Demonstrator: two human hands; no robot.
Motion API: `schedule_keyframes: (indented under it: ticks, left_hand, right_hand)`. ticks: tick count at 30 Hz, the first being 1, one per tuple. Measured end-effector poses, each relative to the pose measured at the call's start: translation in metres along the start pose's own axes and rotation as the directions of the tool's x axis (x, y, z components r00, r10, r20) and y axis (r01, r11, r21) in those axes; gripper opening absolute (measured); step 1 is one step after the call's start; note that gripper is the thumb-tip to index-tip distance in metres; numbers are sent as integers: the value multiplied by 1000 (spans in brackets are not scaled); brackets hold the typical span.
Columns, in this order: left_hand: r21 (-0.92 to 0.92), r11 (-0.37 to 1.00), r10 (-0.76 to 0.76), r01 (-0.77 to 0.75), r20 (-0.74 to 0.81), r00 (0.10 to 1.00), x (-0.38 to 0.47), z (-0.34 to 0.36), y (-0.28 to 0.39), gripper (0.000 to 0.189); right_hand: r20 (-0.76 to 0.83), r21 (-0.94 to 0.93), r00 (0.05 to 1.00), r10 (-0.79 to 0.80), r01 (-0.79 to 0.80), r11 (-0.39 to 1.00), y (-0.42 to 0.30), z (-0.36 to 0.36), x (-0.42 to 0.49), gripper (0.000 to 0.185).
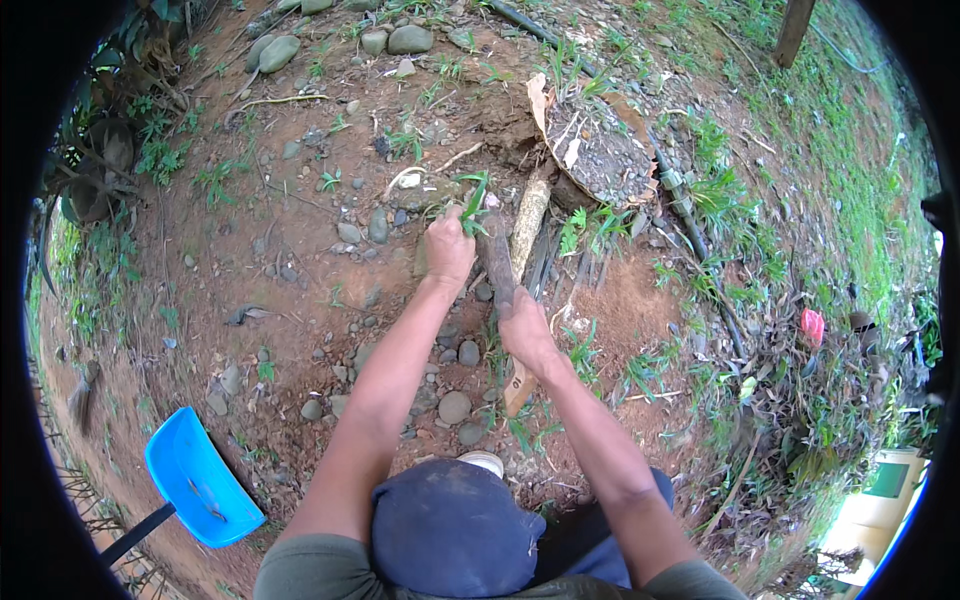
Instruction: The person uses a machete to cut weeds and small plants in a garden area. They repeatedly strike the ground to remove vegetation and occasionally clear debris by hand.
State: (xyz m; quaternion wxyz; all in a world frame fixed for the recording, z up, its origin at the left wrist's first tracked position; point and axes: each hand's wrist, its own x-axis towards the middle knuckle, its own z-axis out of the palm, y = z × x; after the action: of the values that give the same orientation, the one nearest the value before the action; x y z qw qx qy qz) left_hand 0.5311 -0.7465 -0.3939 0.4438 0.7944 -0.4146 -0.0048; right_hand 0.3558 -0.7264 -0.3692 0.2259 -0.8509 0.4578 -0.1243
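My left hand [450, 247] is closed around the base of a tuft of green grass [474, 206] close to the soil. In my right hand [525, 326] is a machete, its wooden handle [519, 390] sticking out below the fist. The dark, dirt-covered blade [495, 251] points up the view, with its upper part just right of my left hand. A pale, mottled piece of wood [531, 210] lies right of the blade. Beyond it stands a round, rusty-rimmed container [604, 157] filled with soil and gravel.
Stones [454, 407] lie scattered over the reddish soil. A blue dustpan [202, 480] rests at the lower left. A black pipe [694, 225] runs past the round container, and a wooden post [793, 34] stands at the upper right. Leaf litter and a red wrapper [812, 327] lie at the right.
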Motion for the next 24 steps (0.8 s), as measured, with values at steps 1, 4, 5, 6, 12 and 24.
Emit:
schedule_keyframes:
  ticks: [1, 4, 5, 6, 12, 24]
  left_hand:
    - [45, 999, 16, -16, -4, 1000, -4, -5, -7, 15]
    - [54, 998, 36, -33, -49, 998, -5, -11, -13, 17]
    - [40, 999, 36, -34, -66, 997, -6, -13, -13, 18]
    - [-12, 999, 31, -32, -99, 995, -5, -12, -14, 17]
    - [-157, 986, 22, -53, -193, 981, 31, -15, -6, 11]
    - [156, 817, 493, -555, 308, 813, 11, 4, -1, 33]
  right_hand:
    - [52, 103, 997, 60, -66, 993, -16, -16, 1, 11]
    - [94, 411, 969, 229, -247, 878, -48, -69, 5, 15]
    - [-34, 455, 965, 259, -216, 864, -49, -64, 2, 15]
    - [-171, 496, 943, 287, -169, 852, -51, -60, 0, 14]
    - [300, 331, 946, 122, -223, 917, 3, -14, -12, 13]
    - [650, 347, 649, 396, -717, 604, 24, -86, -209, 13]
